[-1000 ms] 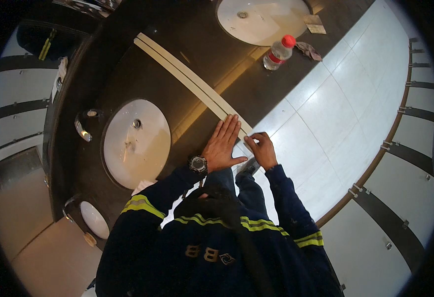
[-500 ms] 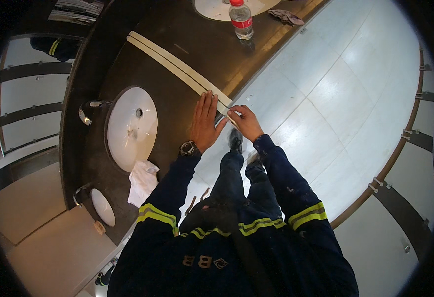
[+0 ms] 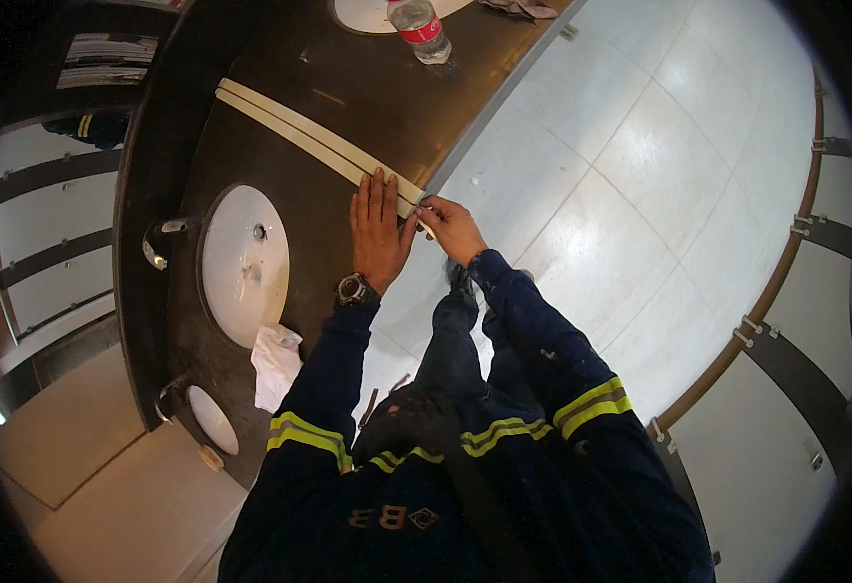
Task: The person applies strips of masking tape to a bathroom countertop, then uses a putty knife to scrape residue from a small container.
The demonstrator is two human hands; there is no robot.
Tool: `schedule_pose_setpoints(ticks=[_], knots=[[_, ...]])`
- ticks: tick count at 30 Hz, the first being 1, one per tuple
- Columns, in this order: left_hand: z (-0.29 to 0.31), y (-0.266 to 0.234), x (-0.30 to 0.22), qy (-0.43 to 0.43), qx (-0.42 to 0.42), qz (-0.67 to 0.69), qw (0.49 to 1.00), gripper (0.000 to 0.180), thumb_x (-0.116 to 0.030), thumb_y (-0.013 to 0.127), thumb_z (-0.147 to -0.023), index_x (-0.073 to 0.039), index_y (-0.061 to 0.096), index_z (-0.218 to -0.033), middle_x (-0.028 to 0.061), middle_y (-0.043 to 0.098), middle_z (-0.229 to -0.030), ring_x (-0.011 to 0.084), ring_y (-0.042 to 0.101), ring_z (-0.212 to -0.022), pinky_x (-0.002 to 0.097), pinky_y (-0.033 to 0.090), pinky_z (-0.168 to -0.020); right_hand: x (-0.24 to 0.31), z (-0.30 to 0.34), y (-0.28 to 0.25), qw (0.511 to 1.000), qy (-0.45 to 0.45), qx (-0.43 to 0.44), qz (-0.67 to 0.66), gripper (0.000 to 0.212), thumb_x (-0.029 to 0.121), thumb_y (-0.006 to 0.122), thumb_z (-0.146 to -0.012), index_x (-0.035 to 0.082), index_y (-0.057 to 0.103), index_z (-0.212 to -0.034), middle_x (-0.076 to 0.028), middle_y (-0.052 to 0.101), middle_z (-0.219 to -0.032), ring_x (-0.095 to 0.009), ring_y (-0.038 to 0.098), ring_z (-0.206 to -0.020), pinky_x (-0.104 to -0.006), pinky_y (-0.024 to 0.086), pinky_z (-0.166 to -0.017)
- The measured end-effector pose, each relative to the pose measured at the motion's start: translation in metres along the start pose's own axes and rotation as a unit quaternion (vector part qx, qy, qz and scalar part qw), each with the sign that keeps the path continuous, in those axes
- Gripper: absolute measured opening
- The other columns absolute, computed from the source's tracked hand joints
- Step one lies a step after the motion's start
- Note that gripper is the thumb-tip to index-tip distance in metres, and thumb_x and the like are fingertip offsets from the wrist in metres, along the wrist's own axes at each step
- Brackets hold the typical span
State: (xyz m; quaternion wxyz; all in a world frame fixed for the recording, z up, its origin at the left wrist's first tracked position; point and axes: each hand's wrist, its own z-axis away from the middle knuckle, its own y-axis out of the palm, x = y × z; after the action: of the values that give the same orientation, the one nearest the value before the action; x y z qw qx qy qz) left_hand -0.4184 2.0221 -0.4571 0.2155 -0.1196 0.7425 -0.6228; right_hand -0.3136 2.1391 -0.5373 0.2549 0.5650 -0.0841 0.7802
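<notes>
Two long, narrow cream strips [image 3: 295, 133], resembling cable trunking, lie side by side across the dark countertop, with a dark gap between them. My left hand [image 3: 379, 225] rests flat on their near end, fingers stretched out and a watch on the wrist. At the strips' tip, by the counter's front edge, my right hand [image 3: 452, 228] is closed in a pinch. A small pale sliver [image 3: 427, 231] shows beneath its fingers; whether it belongs to a strip or is a separate piece is hidden.
A white oval basin [image 3: 246, 267] with a tap [image 3: 159, 243] is left of my hands. A white cloth [image 3: 276, 367] lies beside it. Farther back stand a clear bottle with a red label [image 3: 420, 31] and another basin [image 3: 358, 15]. Pale floor tiles [image 3: 581, 223] stretch right toward cubicle doors [image 3: 766, 437].
My view has shifted, so the bottle, strips and hands sit farther left. My left hand stays flat on the strips, and my right hand still pinches at their end.
</notes>
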Motion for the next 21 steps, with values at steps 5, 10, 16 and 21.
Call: schedule_pose_setpoints(ticks=[5, 10, 16, 21], knots=[[-0.005, 0.002, 0.000, -0.001, -0.004, -0.005, 1.000, 0.073, -0.026, 0.068, -0.099, -0.002, 0.035, -0.159, 0.0231, 0.032, -0.165, 0.0445, 0.028, -0.153, 0.0576, 0.024, -0.124, -0.013, -0.006, -0.007, 0.998, -0.050, 0.026, -0.015, 0.027, 0.025, 0.063, -0.103, 0.001, 0.069, -0.113, -0.011, 0.072, -0.090, -0.019, 0.068, -0.078, -0.0345, 0.055, -0.073], [-0.010, 0.006, -0.005, -0.013, -0.017, -0.024, 1.000, 0.076, -0.027, 0.072, -0.095, -0.002, 0.037, -0.158, 0.0211, 0.035, -0.164, 0.0441, 0.032, -0.151, 0.0603, 0.026, -0.122, -0.012, -0.014, -0.004, 1.000, -0.017, 0.018, 0.017, 0.024, 0.022, 0.064, -0.100, -0.001, 0.070, -0.106, -0.011, 0.071, -0.087, -0.019, 0.068, -0.079, -0.0352, 0.054, -0.074], [-0.003, 0.010, -0.002, -0.008, -0.025, -0.066, 0.997, 0.081, -0.026, 0.076, -0.090, -0.003, 0.037, -0.158, 0.0216, 0.036, -0.162, 0.0441, 0.032, -0.150, 0.0601, 0.029, -0.121, -0.012, -0.021, 0.005, 0.999, 0.023, 0.032, -0.017, 0.025, 0.023, 0.066, -0.097, -0.001, 0.073, -0.098, -0.016, 0.073, -0.087, -0.026, 0.070, -0.079, -0.0383, 0.056, -0.074], [-0.015, 0.015, -0.017, 0.004, -0.018, -0.090, 0.996, 0.086, -0.021, 0.080, -0.083, -0.004, 0.038, -0.156, 0.0215, 0.040, -0.158, 0.0434, 0.036, -0.147, 0.0591, 0.030, -0.120, -0.066, -0.033, 0.033, 0.983, 0.085, -0.102, 0.129, 0.023, 0.019, 0.064, -0.094, 0.002, 0.076, -0.103, -0.019, 0.076, -0.095, -0.037, 0.074, -0.088, -0.0438, 0.059, -0.080]])
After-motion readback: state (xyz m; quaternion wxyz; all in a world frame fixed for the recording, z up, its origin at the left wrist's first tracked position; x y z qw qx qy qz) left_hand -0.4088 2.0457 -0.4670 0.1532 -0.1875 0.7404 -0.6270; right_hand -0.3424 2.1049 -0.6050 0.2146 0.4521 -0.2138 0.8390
